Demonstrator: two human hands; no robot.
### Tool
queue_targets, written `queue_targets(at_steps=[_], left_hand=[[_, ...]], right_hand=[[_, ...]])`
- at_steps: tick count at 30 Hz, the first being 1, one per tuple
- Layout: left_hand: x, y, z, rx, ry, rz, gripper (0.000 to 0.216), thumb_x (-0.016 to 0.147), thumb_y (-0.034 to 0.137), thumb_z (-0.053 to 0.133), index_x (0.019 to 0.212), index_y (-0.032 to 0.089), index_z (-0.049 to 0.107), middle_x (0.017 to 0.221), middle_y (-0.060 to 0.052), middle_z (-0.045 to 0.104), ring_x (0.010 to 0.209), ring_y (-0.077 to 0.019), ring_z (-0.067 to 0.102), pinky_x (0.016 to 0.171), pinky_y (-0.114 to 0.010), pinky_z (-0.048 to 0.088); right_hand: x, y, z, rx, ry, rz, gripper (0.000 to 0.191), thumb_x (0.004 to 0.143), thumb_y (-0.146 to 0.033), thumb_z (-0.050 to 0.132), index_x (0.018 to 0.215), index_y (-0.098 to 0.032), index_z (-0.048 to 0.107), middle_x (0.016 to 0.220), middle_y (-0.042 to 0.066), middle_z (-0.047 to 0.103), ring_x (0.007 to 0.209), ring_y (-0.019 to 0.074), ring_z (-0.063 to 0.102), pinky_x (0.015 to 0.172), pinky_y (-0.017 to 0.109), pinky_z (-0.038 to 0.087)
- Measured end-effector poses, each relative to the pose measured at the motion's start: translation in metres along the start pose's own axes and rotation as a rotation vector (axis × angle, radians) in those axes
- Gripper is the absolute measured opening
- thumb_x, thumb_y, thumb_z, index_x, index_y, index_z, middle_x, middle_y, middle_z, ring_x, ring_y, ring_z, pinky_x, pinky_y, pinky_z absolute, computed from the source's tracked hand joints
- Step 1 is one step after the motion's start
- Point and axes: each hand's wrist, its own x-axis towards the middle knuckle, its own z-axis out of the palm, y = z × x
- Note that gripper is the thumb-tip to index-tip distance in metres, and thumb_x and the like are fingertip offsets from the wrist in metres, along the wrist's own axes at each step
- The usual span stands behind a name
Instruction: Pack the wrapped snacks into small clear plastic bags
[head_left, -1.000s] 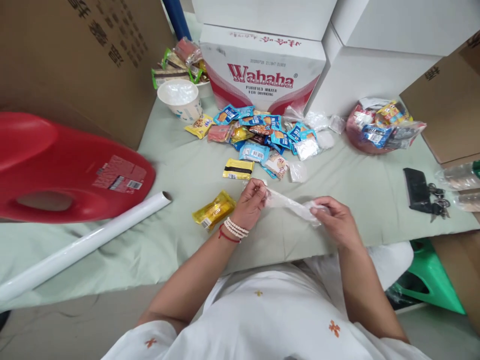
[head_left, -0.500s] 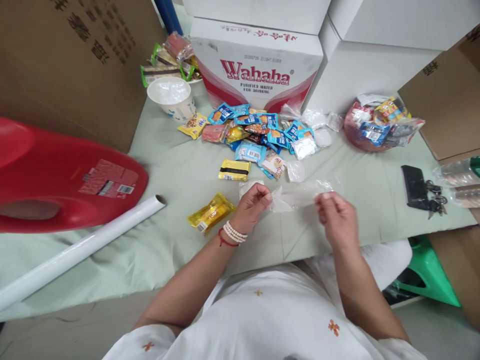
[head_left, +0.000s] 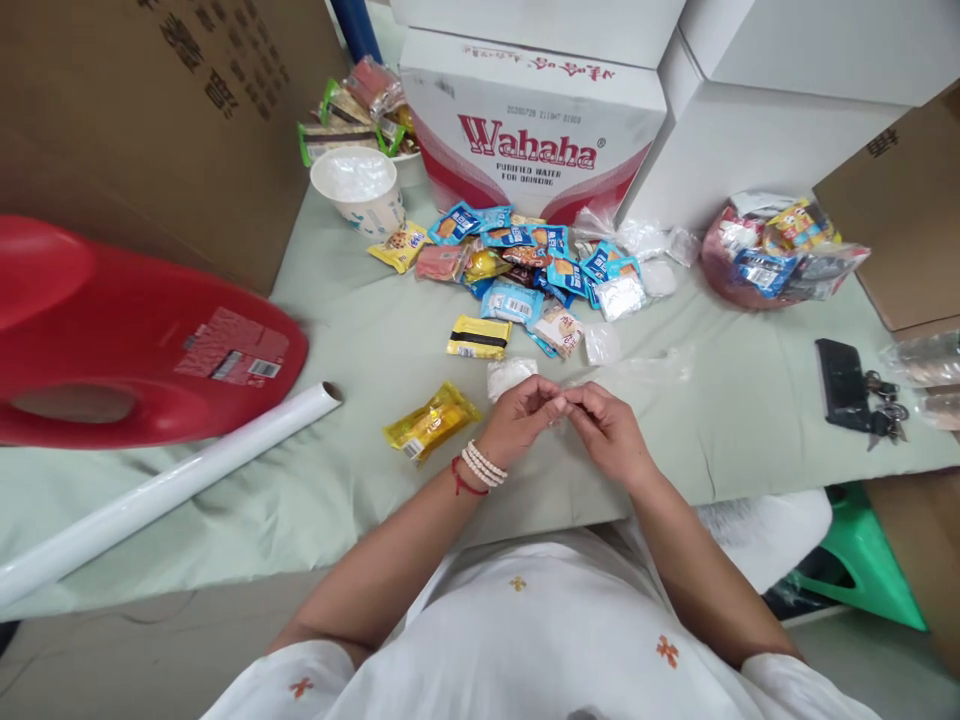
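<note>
My left hand [head_left: 521, 422] and my right hand [head_left: 606, 430] meet fingertip to fingertip near the table's front edge. Both are closed in a pinch on a thin clear plastic film [head_left: 645, 372], which trails off to the right behind my right hand. The part between the fingers is mostly hidden. Just beyond my left hand lies a small white packet [head_left: 510, 376]. Left of it rests a yellow wrapped snack [head_left: 433, 420]. Farther back are a yellow packet with a black stripe [head_left: 480, 338], a cream packet [head_left: 559, 330] and a pile of blue snack packets [head_left: 512, 300].
Beyond the pile stands a Wahaha carton [head_left: 532, 130]. A paper tub [head_left: 358, 190] sits at back left, a bowl of snacks [head_left: 772, 255] at back right. Left are a red jug [head_left: 150, 330] and a white roll [head_left: 187, 485]. Keys [head_left: 885, 410] lie far right.
My hands were apart with the clear film stretched between them; now they are together. My right hand has moved left to meet the left one. The view has shifted slightly.
</note>
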Motion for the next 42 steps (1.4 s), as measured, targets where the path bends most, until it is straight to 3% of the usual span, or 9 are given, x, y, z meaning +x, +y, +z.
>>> queue_targets(at_steps=[9,15,18,22,26,32,35,39,42], left_hand=[[0.007,-0.002,-0.004,-0.116,0.168,-0.067,0.042,0.083,0.057,0.075,0.082,0.018,0.058,0.079,0.000,0.066,0.062,-0.0086,0.055,0.062,-0.023,0.044],[0.001,0.001,0.000,0.058,-0.004,-0.104,0.049,0.084,0.066,0.070,0.085,0.017,0.064,0.071,0.001,0.061,0.063,-0.0114,0.054,0.058,-0.024,0.044],[-0.002,0.001,0.001,0.136,0.001,-0.056,0.044,0.081,0.060,0.075,0.082,0.017,0.064,0.069,0.003,0.056,0.062,-0.0097,0.048,0.057,-0.023,0.040],[0.000,-0.001,0.000,0.127,0.065,-0.083,0.040,0.085,0.056,0.070,0.081,0.018,0.060,0.064,0.005,0.052,0.057,-0.0084,0.044,0.055,-0.022,0.037],[0.001,-0.002,-0.001,0.078,0.216,-0.126,0.039,0.086,0.056,0.069,0.089,0.020,0.056,0.081,0.003,0.061,0.050,-0.0046,0.042,0.048,-0.021,0.035],[-0.001,0.000,0.000,0.140,0.029,-0.140,0.037,0.085,0.052,0.070,0.089,0.016,0.067,0.078,0.000,0.065,0.059,-0.0084,0.051,0.059,-0.023,0.043],[-0.001,-0.004,0.000,0.146,0.023,-0.121,0.029,0.079,0.043,0.076,0.084,0.015,0.068,0.072,0.000,0.063,0.066,-0.0115,0.054,0.063,-0.024,0.044],[0.000,-0.004,-0.003,0.105,0.159,-0.140,0.021,0.080,0.037,0.070,0.086,0.018,0.064,0.071,0.004,0.056,0.055,-0.0079,0.042,0.053,-0.022,0.034],[-0.003,0.001,-0.004,0.151,0.138,0.017,0.014,0.076,0.024,0.068,0.088,0.019,0.065,0.088,0.001,0.057,0.057,-0.0062,0.039,0.055,-0.022,0.033]], right_hand=[[-0.025,0.019,-0.013,0.199,0.162,0.274,0.023,0.096,-0.044,0.064,0.098,-0.023,0.072,0.079,-0.001,0.058,0.060,0.0119,0.047,0.057,0.025,0.040],[-0.036,0.011,-0.004,-0.156,0.101,-0.026,0.022,0.101,-0.027,0.052,0.103,-0.024,0.074,0.089,0.005,0.065,0.079,0.0177,0.061,0.073,0.030,0.050],[-0.040,0.009,0.008,-0.280,0.024,-0.129,0.028,0.101,-0.020,0.046,0.109,-0.024,0.073,0.094,0.008,0.067,0.084,0.0196,0.063,0.075,0.031,0.052],[-0.044,0.011,0.011,-0.313,0.019,-0.139,0.029,0.102,-0.018,0.045,0.112,-0.024,0.072,0.095,0.008,0.067,0.083,0.0190,0.064,0.074,0.030,0.053],[-0.044,0.012,0.005,-0.254,0.070,-0.134,0.026,0.103,-0.020,0.046,0.111,-0.024,0.071,0.094,0.007,0.067,0.084,0.0181,0.065,0.075,0.029,0.053],[-0.041,0.011,0.004,-0.201,0.088,-0.118,0.024,0.103,-0.022,0.050,0.111,-0.026,0.072,0.093,0.006,0.067,0.084,0.0181,0.065,0.076,0.030,0.053],[-0.041,0.009,0.005,-0.161,0.073,-0.092,0.024,0.102,-0.025,0.050,0.109,-0.026,0.073,0.094,0.006,0.068,0.085,0.0188,0.065,0.077,0.032,0.052],[-0.045,0.008,0.001,-0.035,0.144,0.040,0.018,0.101,-0.033,0.057,0.102,-0.026,0.073,0.090,0.004,0.065,0.076,0.0168,0.059,0.068,0.030,0.047],[-0.047,0.011,-0.004,0.210,0.208,0.224,0.017,0.098,-0.041,0.062,0.098,-0.025,0.070,0.078,-0.001,0.057,0.063,0.0134,0.049,0.059,0.026,0.040]])
